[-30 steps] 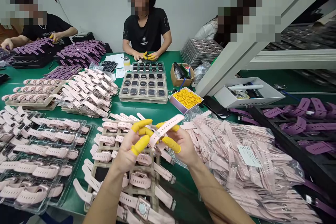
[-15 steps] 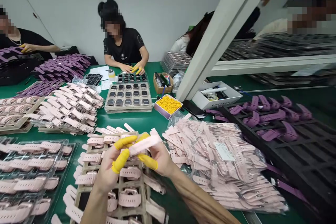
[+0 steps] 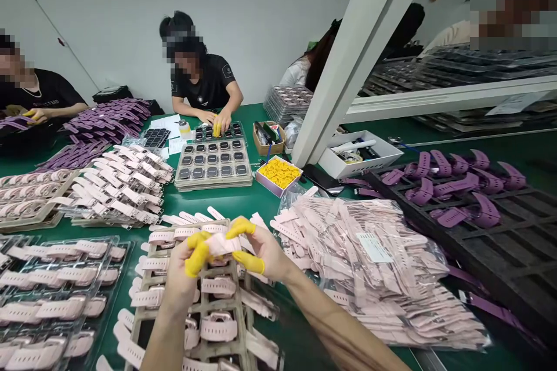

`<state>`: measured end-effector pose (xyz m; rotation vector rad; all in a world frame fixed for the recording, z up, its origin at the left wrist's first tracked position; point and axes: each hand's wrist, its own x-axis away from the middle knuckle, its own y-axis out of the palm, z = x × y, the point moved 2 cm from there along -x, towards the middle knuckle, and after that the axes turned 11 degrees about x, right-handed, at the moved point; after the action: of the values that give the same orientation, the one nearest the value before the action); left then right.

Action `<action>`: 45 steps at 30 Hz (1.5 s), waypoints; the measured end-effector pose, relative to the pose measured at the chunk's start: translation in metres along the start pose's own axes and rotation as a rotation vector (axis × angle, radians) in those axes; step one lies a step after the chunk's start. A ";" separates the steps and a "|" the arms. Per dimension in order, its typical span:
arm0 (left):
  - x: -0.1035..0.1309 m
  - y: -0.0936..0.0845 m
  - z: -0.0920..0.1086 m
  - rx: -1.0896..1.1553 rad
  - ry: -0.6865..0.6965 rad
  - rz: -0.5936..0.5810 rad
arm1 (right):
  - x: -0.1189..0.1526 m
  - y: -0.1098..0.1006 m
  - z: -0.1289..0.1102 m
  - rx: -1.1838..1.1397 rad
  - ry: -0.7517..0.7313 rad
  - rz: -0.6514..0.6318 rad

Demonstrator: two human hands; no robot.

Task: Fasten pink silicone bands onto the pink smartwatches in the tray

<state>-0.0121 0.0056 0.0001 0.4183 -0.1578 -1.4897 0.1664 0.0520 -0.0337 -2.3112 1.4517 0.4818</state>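
Note:
Between both hands is a pale pink watch strap (image 3: 221, 244), held above a tray (image 3: 198, 301) of pink watches. My left hand (image 3: 187, 261), with yellow finger covers on thumb and fingers, pinches the strap's left end. On the right end, the yellow-covered thumb and finger of my right hand (image 3: 261, 249) close from above and below. Part of the strap is hidden behind the fingers. To the right of my right hand, a clear plastic bag (image 3: 374, 246) with a white label spills over with pink straps.
Clear trays (image 3: 56, 295) of pink watches lie at left, behind them a pile of pink straps (image 3: 122, 182). Yellow finger covers fill a small box (image 3: 278, 174). A black tray (image 3: 470, 220) holds purple straps at right. Across the table, a co-worker (image 3: 202, 81) handles trayed watch faces.
The strap, seen stretched out earlier, now looks shorter and more covered by my fingers. My hands have drawn closer together around it. The view has shifted slightly.

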 end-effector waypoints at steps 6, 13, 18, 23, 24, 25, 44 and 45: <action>-0.004 0.004 0.000 -0.058 -0.059 -0.041 | 0.001 -0.012 -0.004 0.008 0.005 -0.016; -0.002 0.006 -0.001 -0.184 -0.129 -0.128 | -0.001 -0.014 -0.013 0.095 -0.044 -0.060; -0.001 0.006 -0.004 -0.169 -0.074 -0.099 | 0.001 -0.010 -0.007 0.032 0.100 -0.028; 0.000 0.012 -0.009 -0.185 0.029 -0.017 | 0.003 -0.003 -0.001 -0.046 0.131 0.073; 0.001 0.014 -0.009 -0.187 0.041 -0.011 | 0.003 -0.002 -0.002 -0.035 0.103 0.081; 0.001 0.015 -0.009 -0.190 0.050 -0.009 | 0.003 -0.001 -0.003 -0.018 0.075 0.091; -0.006 0.016 -0.010 -0.197 -0.124 -0.051 | -0.001 -0.007 -0.008 0.108 0.083 0.016; -0.005 0.015 -0.010 -0.146 -0.150 -0.050 | -0.001 -0.007 -0.008 0.055 0.108 -0.005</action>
<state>0.0052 0.0128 -0.0028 0.1940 -0.1569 -1.5704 0.1731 0.0513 -0.0254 -2.3291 1.4887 0.3164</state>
